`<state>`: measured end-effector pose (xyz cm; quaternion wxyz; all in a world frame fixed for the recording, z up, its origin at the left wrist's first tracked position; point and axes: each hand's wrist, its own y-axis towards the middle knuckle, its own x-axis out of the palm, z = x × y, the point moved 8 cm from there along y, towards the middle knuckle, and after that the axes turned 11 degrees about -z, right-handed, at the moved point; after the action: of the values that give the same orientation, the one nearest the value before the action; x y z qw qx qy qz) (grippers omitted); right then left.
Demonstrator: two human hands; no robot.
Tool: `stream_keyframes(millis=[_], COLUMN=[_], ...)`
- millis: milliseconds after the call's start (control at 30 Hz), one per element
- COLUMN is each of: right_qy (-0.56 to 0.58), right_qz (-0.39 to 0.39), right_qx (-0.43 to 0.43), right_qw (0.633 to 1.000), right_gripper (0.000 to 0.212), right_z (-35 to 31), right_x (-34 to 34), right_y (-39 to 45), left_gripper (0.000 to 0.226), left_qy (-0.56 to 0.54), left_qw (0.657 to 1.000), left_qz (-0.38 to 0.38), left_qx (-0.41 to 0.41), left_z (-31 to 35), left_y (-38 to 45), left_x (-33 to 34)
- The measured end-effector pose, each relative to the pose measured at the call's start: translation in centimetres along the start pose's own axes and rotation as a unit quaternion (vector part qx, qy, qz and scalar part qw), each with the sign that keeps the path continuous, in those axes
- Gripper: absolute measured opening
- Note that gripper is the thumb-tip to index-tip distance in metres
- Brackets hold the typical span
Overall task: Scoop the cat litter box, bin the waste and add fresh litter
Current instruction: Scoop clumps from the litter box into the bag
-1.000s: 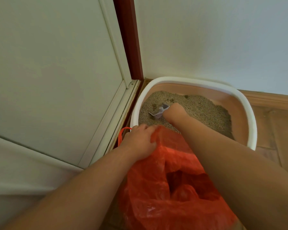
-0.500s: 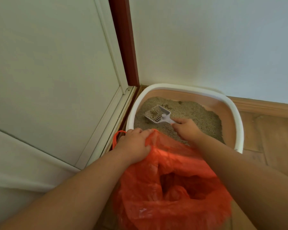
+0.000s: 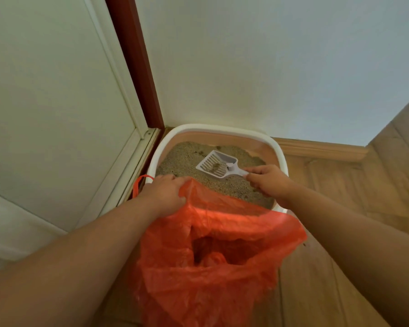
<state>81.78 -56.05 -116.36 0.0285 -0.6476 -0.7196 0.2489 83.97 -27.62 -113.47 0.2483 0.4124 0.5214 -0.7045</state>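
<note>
While the white door panel (image 3: 47,102) fills the left of the frame and its dark red frame strip (image 3: 137,67) runs down to the corner, my left hand (image 3: 162,193) is clenched on the upper left edge of the orange bag (image 3: 213,251), holding its mouth open just below the litter box (image 3: 224,131). One bag handle (image 3: 139,182) loops out at the box's left rim, tight against the door sill. Inside the box, grey litter (image 3: 184,159) covers the floor up to the pink walls. Right of centre, my right hand (image 3: 268,180) pinches the handle of the white slotted scoop (image 3: 216,164), which carries a few clumps above the litter. At the right, bare wooden floor (image 3: 340,185) lies open beside the box, bounded by the skirting board (image 3: 321,149).
</note>
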Motion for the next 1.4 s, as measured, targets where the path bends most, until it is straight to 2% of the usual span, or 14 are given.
stream_keyframes(millis=[267, 633, 733, 833, 933, 1033, 1133, 1200, 1300, 1400], right_qy=[0.005, 0.019, 0.035, 0.032, -0.022, -0.100, -0.231, -0.332, -0.482, -0.605], right_qz=[-0.015, -0.036, -0.048, -0.060, -0.084, -0.127, -0.154, -0.178, -0.185, -0.172], right_qx=[0.022, 0.010, 0.002, -0.023, -0.049, -0.087, -0.108, -0.121, -0.155, -0.208], right_qw=[1.000, 0.999, 0.998, 0.997, 0.995, 0.983, 0.955, 0.918, 0.842, 0.749], right_gripper=[0.020, 0.021, 0.019, 0.016, 0.016, 0.022, 0.022, 0.022, 0.026, 0.029], right_z=[0.7, -0.3, -0.6, -1.7, -3.5, -5.6, -7.5, -8.5, -9.6, -10.7], right_x=[-1.0, -1.3, -1.7, -2.4, -2.7, -2.4, -2.0, -1.0, 0.8, 2.8], right_y=[-1.8, -2.6, -2.6, -3.1, -3.8, -4.7, -5.6, -6.1, -6.6, -7.2], left_gripper=[0.072, 0.071, 0.079, 0.097, 0.112, 0.116, 0.114, 0.114, 0.113, 0.112], left_qy=[0.016, 0.015, 0.026, 0.035, 0.031, 0.030, 0.033, 0.033, 0.037, 0.033], left_qw=[1.000, 1.000, 0.999, 0.998, 0.998, 0.998, 0.998, 0.998, 0.997, 0.998], left_qz=[-0.013, -0.021, -0.034, -0.047, -0.055, -0.056, -0.054, -0.055, -0.057, -0.055], left_qx=[-0.003, -0.008, -0.020, -0.026, -0.021, -0.019, -0.020, -0.022, -0.022, -0.023], left_z=[0.1, 0.0, -0.1, -0.3, -0.3, -0.3, -0.3, -0.4, -0.4, -0.3], left_y=[-0.5, -0.9, -0.8, -0.7, -0.7, -0.7, -0.8, -0.9, -1.0, -1.1], left_x=[0.0, 0.1, 0.4, 0.8, 1.0, 1.1, 1.1, 1.0, 1.0, 0.9])
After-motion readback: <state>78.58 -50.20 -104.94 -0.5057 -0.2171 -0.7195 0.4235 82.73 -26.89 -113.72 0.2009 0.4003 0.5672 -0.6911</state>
